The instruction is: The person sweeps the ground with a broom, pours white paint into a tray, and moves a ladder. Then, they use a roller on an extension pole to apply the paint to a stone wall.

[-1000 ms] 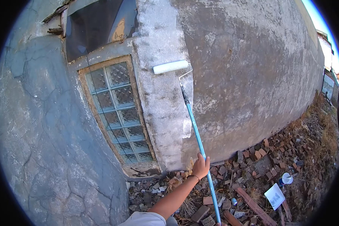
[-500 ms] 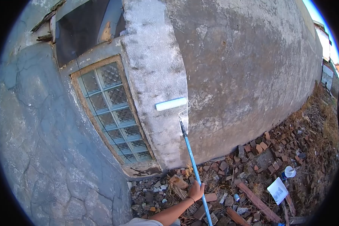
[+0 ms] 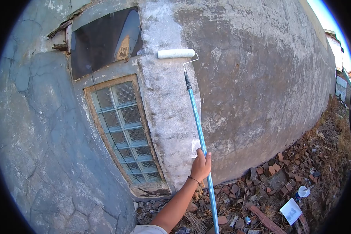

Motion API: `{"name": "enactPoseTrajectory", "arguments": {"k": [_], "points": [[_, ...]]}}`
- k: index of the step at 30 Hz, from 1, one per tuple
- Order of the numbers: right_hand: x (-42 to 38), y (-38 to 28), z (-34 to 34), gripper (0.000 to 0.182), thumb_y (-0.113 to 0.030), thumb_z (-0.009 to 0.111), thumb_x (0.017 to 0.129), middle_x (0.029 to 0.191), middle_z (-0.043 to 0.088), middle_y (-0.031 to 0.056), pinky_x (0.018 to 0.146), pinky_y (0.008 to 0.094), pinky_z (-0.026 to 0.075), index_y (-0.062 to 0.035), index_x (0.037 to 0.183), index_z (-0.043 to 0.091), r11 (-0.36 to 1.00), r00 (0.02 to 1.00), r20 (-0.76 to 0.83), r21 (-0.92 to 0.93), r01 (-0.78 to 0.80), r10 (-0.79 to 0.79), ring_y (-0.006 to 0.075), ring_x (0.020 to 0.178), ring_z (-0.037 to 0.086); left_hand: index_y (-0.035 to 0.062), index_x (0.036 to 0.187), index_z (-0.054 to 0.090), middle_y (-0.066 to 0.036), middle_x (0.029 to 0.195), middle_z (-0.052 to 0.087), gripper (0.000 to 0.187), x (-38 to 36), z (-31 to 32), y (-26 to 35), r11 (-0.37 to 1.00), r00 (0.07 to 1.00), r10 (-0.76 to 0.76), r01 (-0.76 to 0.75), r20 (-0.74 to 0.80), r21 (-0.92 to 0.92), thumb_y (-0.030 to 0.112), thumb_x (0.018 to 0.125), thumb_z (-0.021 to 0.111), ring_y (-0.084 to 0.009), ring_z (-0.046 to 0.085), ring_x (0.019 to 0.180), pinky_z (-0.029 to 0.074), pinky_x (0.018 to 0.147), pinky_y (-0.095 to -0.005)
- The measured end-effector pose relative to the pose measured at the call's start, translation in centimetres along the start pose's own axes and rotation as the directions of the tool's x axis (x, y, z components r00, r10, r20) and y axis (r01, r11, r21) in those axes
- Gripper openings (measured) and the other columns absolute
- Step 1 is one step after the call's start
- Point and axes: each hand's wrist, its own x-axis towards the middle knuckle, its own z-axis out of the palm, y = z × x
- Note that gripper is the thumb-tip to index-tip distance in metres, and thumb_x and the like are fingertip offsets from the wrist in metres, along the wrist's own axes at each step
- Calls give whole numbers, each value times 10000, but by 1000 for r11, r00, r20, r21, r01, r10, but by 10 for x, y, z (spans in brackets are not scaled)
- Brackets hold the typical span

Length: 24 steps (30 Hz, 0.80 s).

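Note:
My left hand (image 3: 201, 167) is closed around the blue extension pole (image 3: 199, 126) of a paint roller, a dark cord on its wrist. Up at the pole's far end, the white roller sleeve (image 3: 176, 54) lies against the pale painted strip (image 3: 169, 97) of wall, near the dark upper window pane (image 3: 105, 43). A bent wire frame (image 3: 197, 58) joins sleeve and pole. The pole's lower end runs out of the bottom of the view. My right hand is out of view.
Left of the strip is a glass-block window (image 3: 124, 128); to its right stretches bare grey-brown wall (image 3: 253, 89). Broken bricks (image 3: 275, 167) and rubble cover the ground. A white tray (image 3: 291, 211), a white bucket (image 3: 303, 191) and a wooden plank (image 3: 265, 219) lie at lower right.
The roller has moved up the painted strip, from beside the glass-block window to near the upper pane. My left hand has risen with the pole, still gripping it. The view has shifted slightly.

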Motion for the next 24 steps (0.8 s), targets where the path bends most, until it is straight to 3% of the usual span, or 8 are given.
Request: {"name": "enactPoseTrajectory", "arguments": {"k": [1, 3, 5, 8, 11, 15, 22, 24], "points": [[0, -15, 9, 452, -415, 384, 955, 601, 459, 54, 479, 350, 362, -22, 778, 518, 998, 980, -194, -43, -54, 45, 187, 521, 427, -27, 1088, 315, -216, 677, 583, 388, 6, -6, 8, 1000, 1000, 6, -6, -6, 1, 320, 950, 420, -428, 582, 613, 442, 519, -487], [59, 52, 7, 462, -427, 384, 950, 585, 462, 60, 472, 350, 365, -22, 771, 514, 998, 993, -114, -57, 33, -40, 189, 508, 438, -24, 1100, 302, -205, 674, 577, 387, 10, -13, 24, 998, 998, 63, -63, 27, 0, 324, 960, 398, -415, 581, 589, 440, 497, -476], [82, 61, 7, 472, -439, 383, 946, 569, 465, 65, 465, 351, 368, -22, 763, 511, 991, 992, -28, -60, 118, -120, 191, 495, 449, 3, 1082, 305, -174, 653, 557, 353, 12, -15, 39, 999, 998, 53, -53, 40, -6, 329, 969, 383, -375, 578, 574, 435, 503, -451], [85, -50, -4, 498, -471, 383, 953, 501, 431, -2, 366, 249, 323, -72, 657, 422, 950, 959, -52, 134, 281, -277, 88, 394, 409, 31, 1052, 305, -138, 613, 525, 327, 15, -16, 60, 997, 996, 63, -59, 70, -56, 342, 977, 366, -318, 572, 533, 421, 483, -415], [124, -76, -18, 506, -453, 390, 956, 509, 452, 20, 411, 276, 337, -38, 671, 451, 940, 943, -72, 87, 331, -325, 95, 447, 437, 8, 1043, 309, -154, 615, 529, 349, 18, -10, 72, 992, 993, 119, -119, 3, 37, 343, 972, 375, -345, 573, 547, 429, 490, -420], [149, -114, -23, 511, -428, 401, 957, 512, 468, 35, 458, 322, 360, -13, 666, 473, 917, 905, -148, -28, 398, -398, 115, 494, 452, -9, 1067, 327, -203, 683, 575, 358, 22, -12, 80, 993, 993, 116, -116, 1, 15, 324, 959, 399, -397, 591, 594, 453, 465, -459], [134, -64, -11, 484, -374, 410, 955, 509, 463, 69, 473, 362, 367, 12, 670, 470, 930, 923, -120, -40, 364, -366, 158, 495, 467, 3, 1057, 354, -153, 629, 561, 372, 1, -3, 56, 995, 998, 64, -64, -1, 77, 361, 963, 387, -359, 586, 559, 437, 479, -441], [130, -25, -11, 519, -449, 382, 958, 496, 452, 12, 426, 295, 329, -53, 625, 427, 931, 924, -121, -57, 360, -364, 97, 459, 429, 10, 1052, 368, -143, 624, 565, 375, -10, 5, 46, 991, 999, 37, -38, 10, 125, 373, 959, 389, -356, 589, 555, 439, 477, -447]]}}
